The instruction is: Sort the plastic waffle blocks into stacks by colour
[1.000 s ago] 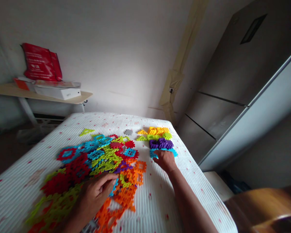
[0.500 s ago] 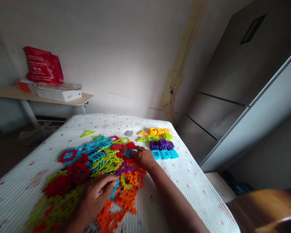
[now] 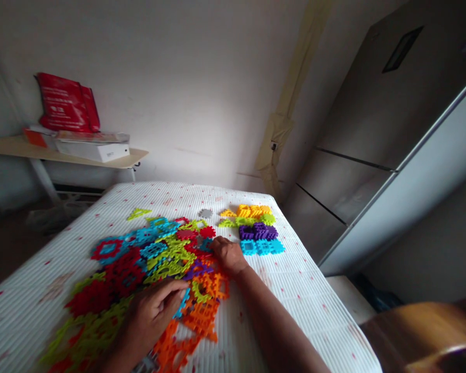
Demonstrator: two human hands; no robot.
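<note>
"Left hand (image 3: 155, 306)?"
"Over the near pile (image 3: 173, 259), beside a blue piece (image 3: 184, 301); can't tell whether it's gripping."
"Right hand (image 3: 230, 255)?"
"Fingertips at a farther blue tile (image 3: 206, 244); grip unclear. Blue row (image 3: 264, 247) lies right."

Dim light pools on the wall (image 3: 202, 119) behind the table (image 3: 306, 298); past its right edge, a brown object (image 3: 423, 327) blurs.
</note>
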